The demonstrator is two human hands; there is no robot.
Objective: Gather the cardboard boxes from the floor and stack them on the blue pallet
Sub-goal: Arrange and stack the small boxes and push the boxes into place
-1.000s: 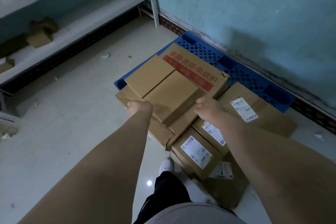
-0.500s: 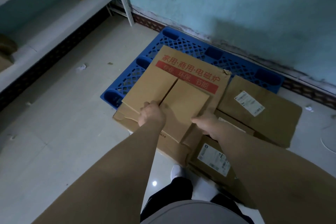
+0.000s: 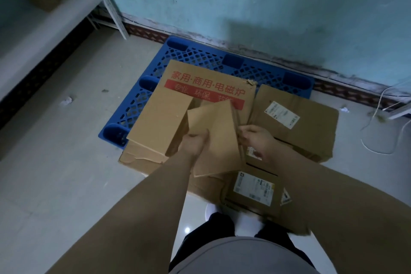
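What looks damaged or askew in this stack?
The big red-printed box is torn along its near-left edge and frayed at its far-right corner, and it overhangs the blue pallet. The small box held by the left hand and right hand is tilted, not flat.

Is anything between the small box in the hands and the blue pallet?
Yes. A large red-printed box covers the near part of the pallet, another brown box lying on it, below the held small box. Bare pallet shows only at the back and left.
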